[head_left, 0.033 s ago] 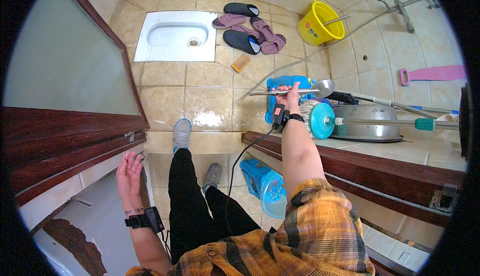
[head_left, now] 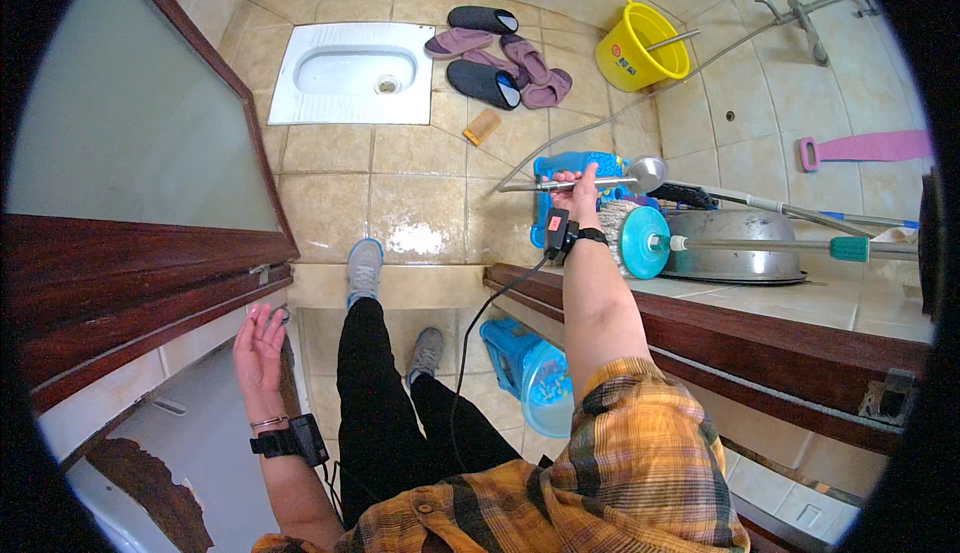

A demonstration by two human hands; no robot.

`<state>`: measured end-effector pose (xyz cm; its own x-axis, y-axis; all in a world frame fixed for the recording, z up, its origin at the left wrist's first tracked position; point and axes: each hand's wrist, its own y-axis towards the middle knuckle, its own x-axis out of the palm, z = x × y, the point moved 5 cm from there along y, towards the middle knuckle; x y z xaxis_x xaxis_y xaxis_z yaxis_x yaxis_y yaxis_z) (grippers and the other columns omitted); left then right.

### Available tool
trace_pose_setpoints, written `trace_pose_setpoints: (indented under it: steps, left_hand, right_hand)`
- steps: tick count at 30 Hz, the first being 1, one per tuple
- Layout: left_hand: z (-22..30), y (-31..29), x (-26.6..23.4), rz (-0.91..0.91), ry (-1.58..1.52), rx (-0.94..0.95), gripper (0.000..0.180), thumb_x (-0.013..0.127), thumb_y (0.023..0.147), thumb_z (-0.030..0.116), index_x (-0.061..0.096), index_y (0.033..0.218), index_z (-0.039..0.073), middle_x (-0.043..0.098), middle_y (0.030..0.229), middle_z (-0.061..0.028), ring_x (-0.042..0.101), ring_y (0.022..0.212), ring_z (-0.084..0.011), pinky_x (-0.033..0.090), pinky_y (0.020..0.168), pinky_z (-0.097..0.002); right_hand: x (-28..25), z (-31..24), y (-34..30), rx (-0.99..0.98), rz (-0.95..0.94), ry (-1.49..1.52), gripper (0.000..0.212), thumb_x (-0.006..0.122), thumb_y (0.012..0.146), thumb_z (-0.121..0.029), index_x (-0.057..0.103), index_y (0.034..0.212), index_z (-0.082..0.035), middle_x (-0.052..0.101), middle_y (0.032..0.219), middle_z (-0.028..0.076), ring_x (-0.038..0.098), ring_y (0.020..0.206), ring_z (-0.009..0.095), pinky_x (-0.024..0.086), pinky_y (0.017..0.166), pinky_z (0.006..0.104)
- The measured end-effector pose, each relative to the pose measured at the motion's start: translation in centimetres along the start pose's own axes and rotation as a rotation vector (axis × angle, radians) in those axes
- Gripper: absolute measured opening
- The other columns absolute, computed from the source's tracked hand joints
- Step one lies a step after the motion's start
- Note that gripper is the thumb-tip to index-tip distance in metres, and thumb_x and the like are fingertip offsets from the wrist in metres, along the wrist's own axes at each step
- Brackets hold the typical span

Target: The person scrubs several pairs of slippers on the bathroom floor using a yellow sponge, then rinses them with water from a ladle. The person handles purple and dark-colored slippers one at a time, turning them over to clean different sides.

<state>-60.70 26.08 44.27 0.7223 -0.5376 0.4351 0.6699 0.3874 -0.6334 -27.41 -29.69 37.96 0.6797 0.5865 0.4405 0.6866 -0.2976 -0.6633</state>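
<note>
My right hand (head_left: pixel 576 196) is closed around the handle of a silver shower head (head_left: pixel 649 175). The round head sticks out to the right of my fingers, and its grey hose (head_left: pixel 560 141) leaves the handle's left end and curves up to the wall tap (head_left: pixel 806 29). Below this hand is a blue plastic stool (head_left: pixel 545 168), partly hidden by the hand and the handle. At the left, beside the door frame, my left hand (head_left: pixel 262 338) is held palm up with the fingers apart and nothing in it.
A squat toilet (head_left: pixel 350 113), slippers (head_left: pixel 484 85), a brush (head_left: pixel 482 127) and a yellow bucket (head_left: pixel 625 63) are on the far floor. To the right are a mop (head_left: pixel 643 241) and a metal basin (head_left: pixel 735 233). A raised sill (head_left: pixel 400 278) crosses the doorway; a blue stool (head_left: pixel 502 348) stands nearer.
</note>
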Motion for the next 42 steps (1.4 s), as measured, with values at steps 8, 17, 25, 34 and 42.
trace_pose_setpoints:
  steps: [8, 17, 25, 34, 42]
  left_hand:
    - [-0.4, 0.1, 0.5, -0.004, -0.004, -0.015, 0.031, 0.050, 0.100, 0.020, 0.055, 0.125, 0.002, 0.062, 0.124, -0.0134, 0.062, 0.111, -0.0296, 0.054, 0.085, -0.0356]
    - [-0.6, 0.2, -0.2, 0.040, 0.030, -0.015, 0.035, 0.047, 0.101, 0.023, 0.053, 0.128, 0.003, 0.061, 0.126, -0.0126, 0.061, 0.113, -0.0277, 0.052, 0.088, -0.0347]
    - [-0.7, 0.1, -0.5, 0.046, 0.007, -0.019, 0.034, 0.049, 0.100, 0.021, 0.053, 0.128, 0.003, 0.061, 0.126, -0.0129, 0.061, 0.113, -0.0282, 0.051, 0.089, -0.0354]
    - [-0.9, -0.3, -0.3, 0.047, -0.008, -0.014, 0.034, 0.052, 0.098, 0.018, 0.053, 0.128, 0.001, 0.062, 0.125, -0.0137, 0.062, 0.112, -0.0292, 0.053, 0.086, -0.0350]
    - [-1.0, -0.9, -0.2, 0.044, 0.005, -0.016, 0.034, 0.051, 0.099, 0.019, 0.052, 0.128, 0.001, 0.061, 0.125, -0.0147, 0.061, 0.112, -0.0286, 0.051, 0.087, -0.0350]
  right_hand:
    - [0.4, 0.8, 0.0, 0.032, -0.091, -0.063, 0.053, 0.048, 0.093, -0.062, 0.041, 0.070, -0.014, 0.042, 0.060, 0.003, 0.047, 0.057, 0.023, 0.050, 0.073, 0.0576]
    - [-2.2, 1.2, -0.1, 0.058, 0.082, -0.123, 0.053, 0.048, 0.093, -0.061, 0.042, 0.071, -0.014, 0.042, 0.059, 0.002, 0.047, 0.054, 0.023, 0.051, 0.071, 0.0587]
    - [0.6, 3.3, -0.3, 0.094, -0.120, -0.206, 0.051, 0.051, 0.093, -0.060, 0.044, 0.072, -0.014, 0.043, 0.060, 0.001, 0.048, 0.056, 0.021, 0.051, 0.071, 0.0570]
    - [2.0, 4.0, -1.0, 0.140, -0.186, -0.205, 0.050, 0.051, 0.093, -0.059, 0.044, 0.072, -0.014, 0.042, 0.059, 0.001, 0.048, 0.056, 0.021, 0.051, 0.072, 0.0571]
    - [-0.8, 5.5, -1.9, 0.110, -0.102, -0.270, 0.050, 0.052, 0.092, -0.060, 0.041, 0.073, -0.014, 0.043, 0.060, 0.001, 0.051, 0.057, 0.022, 0.053, 0.068, 0.0544]
